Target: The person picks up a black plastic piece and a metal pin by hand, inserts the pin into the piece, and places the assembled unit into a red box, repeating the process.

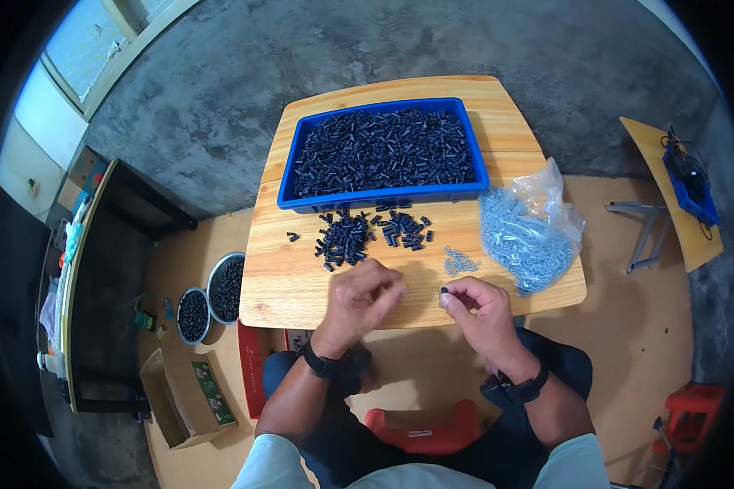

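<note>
My right hand [483, 316] is at the near edge of the wooden table, thumb and forefinger pinched on a small black plastic piece [444, 291]. To its left, my left hand [360, 295] hovers by the same edge with its fingers curled in. Whatever the left fingers hold, if anything, is hidden. Just beyond the left hand lies a loose pile of short black plastic pieces [344, 238], with a smaller pile [404, 229] beside it. A few silver screws [460, 261] are scattered beyond the right hand.
A blue tray [383, 199] full of black pieces fills the table's [273, 281] far half. Right of the screws sits a clear bag [526, 236] of silver screws. Two metal bowls [209, 314] and a cardboard box [168, 399] stand on the floor at left; a folding table [652, 163] is at right.
</note>
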### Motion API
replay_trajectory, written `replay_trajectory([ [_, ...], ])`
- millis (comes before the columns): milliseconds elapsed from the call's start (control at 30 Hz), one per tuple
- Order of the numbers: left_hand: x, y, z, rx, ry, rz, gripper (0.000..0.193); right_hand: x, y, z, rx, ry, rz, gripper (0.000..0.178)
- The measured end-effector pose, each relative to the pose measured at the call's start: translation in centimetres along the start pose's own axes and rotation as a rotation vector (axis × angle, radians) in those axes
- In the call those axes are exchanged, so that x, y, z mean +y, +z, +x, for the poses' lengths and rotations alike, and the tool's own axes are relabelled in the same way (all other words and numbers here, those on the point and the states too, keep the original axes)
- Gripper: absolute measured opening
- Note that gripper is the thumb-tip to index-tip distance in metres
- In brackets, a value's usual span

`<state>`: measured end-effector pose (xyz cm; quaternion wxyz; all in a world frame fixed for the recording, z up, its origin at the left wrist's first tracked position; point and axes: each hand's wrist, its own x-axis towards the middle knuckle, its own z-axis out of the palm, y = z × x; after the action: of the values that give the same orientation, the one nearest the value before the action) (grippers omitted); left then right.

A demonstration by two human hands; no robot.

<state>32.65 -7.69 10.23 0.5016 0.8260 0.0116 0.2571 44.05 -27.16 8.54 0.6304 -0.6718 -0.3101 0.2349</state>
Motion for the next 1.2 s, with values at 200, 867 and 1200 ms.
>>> replay_trajectory([
  [200, -2.2, 0.1, 0.8, 0.213, -0.018, 0.686, 0.005, 0.7, 0.7, -0.3, 0.066, -0.109, -0.103, 0.009],
  [867, -0.7, 4.6, 2.0, -0.005, -0.022, 0.646, 0.007, 0.7, -0.6, -0.3, 0.148, -0.094, -0.057, 0.011],
  [1200, -2.0, -2.2, 0.3, 0.189, -0.150, 0.838, 0.008, 0.7, -0.8, -0.1, 0.163, -0.060, -0.028, 0.011],
])
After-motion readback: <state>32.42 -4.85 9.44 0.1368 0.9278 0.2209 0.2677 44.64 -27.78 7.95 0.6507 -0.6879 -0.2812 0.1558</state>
